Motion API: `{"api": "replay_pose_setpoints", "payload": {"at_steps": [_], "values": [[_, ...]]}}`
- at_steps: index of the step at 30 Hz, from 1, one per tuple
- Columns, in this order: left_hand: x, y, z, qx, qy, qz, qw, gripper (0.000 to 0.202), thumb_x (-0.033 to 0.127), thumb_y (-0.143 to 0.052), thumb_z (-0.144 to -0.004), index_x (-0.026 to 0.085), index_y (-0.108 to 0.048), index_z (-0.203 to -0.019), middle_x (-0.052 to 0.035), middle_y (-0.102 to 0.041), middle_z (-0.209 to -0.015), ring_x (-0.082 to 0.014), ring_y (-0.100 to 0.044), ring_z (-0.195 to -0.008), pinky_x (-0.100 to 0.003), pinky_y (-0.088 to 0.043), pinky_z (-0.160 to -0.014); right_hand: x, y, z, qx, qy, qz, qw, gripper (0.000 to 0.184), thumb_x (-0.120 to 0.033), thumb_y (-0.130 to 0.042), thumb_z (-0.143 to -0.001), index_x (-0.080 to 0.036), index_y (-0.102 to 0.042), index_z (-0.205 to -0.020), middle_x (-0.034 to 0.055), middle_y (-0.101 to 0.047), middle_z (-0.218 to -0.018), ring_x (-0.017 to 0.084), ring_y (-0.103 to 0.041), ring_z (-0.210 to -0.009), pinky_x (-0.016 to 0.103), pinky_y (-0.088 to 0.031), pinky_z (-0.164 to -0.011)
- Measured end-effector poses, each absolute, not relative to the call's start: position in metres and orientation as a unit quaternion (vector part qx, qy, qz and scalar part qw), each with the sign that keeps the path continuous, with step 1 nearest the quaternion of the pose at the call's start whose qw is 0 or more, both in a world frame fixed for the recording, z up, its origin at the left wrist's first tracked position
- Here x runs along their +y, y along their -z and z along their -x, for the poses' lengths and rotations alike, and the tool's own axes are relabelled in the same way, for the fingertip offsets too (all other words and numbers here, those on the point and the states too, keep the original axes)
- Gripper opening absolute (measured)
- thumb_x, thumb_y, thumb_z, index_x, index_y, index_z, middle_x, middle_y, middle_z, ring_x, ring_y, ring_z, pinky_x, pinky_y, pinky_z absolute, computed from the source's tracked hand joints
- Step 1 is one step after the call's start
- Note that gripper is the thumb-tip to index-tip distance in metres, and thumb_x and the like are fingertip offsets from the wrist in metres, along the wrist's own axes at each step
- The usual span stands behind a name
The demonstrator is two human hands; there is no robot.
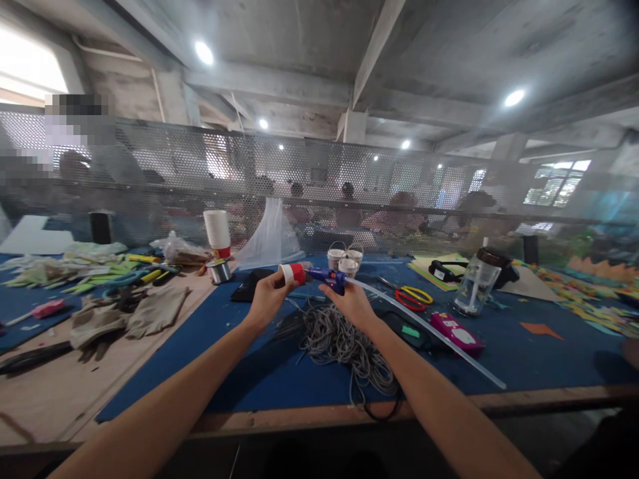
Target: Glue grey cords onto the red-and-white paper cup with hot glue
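Holding cup (292, 273) left, glue gun (330, 275) right

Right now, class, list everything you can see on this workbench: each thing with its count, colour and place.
small cup: one, red and white, in left hand
glue gun: one, blue, in right hand
clear stick: one, transparent, running right from glue gun
cord: one coil, grey, under hands
scissors: one pair, red-yellow, right of hands
buckets: three, white, behind hands
jar: one, clear, right of scissors
left hand: one, bare, holding small cup
right hand: one, bare, holding glue gun
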State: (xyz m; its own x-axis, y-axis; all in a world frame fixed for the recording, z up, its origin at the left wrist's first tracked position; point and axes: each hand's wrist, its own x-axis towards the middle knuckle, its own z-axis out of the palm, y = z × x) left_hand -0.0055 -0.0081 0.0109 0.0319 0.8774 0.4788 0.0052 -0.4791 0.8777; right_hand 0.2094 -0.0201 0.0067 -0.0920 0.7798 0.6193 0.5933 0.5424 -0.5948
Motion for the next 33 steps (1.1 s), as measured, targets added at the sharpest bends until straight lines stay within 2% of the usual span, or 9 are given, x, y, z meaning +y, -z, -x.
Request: {"api": "replay_pose_setpoints", "payload": {"at_steps": [16,26,33], "values": [[-0.0012,-0.0062,0.0085,0.363,-0.597,-0.627,0.346,0.043,0.039,-0.077,-0.069,0.012,-0.074,-0.103,-0.0076,-0.076,-0.098,-0.0270,-0.067,-0.093,-0.036,-0.049,-0.086,-0.0231,-0.0081,-0.2089,-0.740,-0.055,0.505,0.441,0.040,-0.052,-0.060,-0.088,-0.021,-0.069,-0.111,0.0077,-0.073,-0.098,0.028,-0.067,-0.095,0.036,-0.049,-0.082],[0.0017,-0.0041,0.0099,0.360,-0.595,-0.634,0.337,0.045,0.039,-0.075,-0.071,0.012,-0.074,-0.107,-0.0077,-0.076,-0.097,-0.0273,-0.067,-0.093,-0.037,-0.049,-0.088,-0.0245,-0.0098,-0.2090,-0.737,-0.052,0.515,0.434,0.038,-0.052,-0.059,-0.088,-0.022,-0.071,-0.107,0.0061,-0.074,-0.092,0.026,-0.068,-0.091,0.033,-0.050,-0.078],[-0.0008,-0.0076,0.0095,0.366,-0.597,-0.632,0.333,0.045,0.039,-0.075,-0.071,0.012,-0.074,-0.107,-0.0079,-0.076,-0.096,-0.0272,-0.066,-0.092,-0.037,-0.048,-0.087,-0.0237,-0.0091,-0.2096,-0.741,-0.039,0.512,0.433,0.039,-0.054,-0.058,-0.088,-0.021,-0.072,-0.104,0.0078,-0.074,-0.096,0.028,-0.067,-0.094,0.034,-0.049,-0.080]]}}
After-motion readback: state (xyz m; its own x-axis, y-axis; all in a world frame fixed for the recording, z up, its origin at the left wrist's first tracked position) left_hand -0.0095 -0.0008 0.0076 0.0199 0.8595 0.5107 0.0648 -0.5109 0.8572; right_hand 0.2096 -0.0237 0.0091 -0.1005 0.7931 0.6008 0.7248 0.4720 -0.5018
